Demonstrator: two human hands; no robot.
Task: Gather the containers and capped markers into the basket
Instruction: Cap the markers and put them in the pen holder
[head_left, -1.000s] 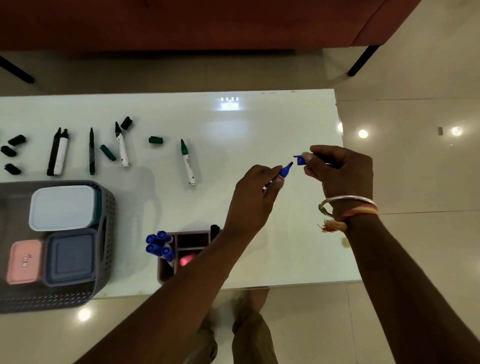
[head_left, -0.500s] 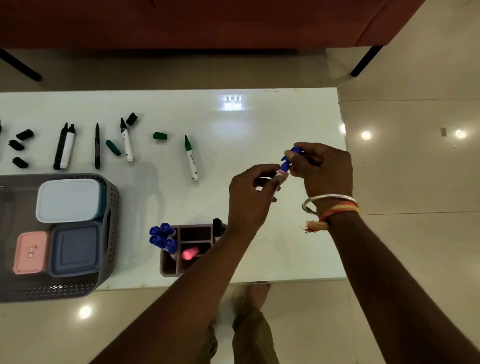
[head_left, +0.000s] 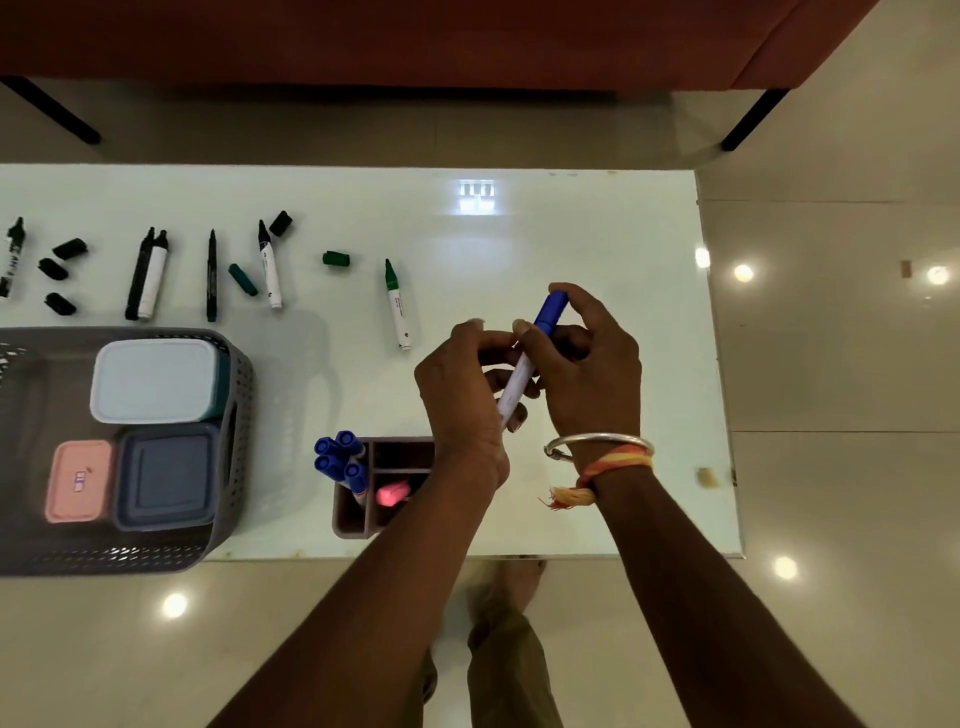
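basket (head_left: 244, 384) cropped left, blue marker (head_left: 519, 376) barrel part-hidden

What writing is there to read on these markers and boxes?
Nothing here reads clearly.
Green marker: barrel print, too small.
Leftmost marker: letters, blurred.
Pink lid: small mark, blurred.
Blue marker: nothing legible.

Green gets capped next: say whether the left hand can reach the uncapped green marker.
Probably not yet: the left hand grips the blue marker, though only bare table separates it from the green marker.
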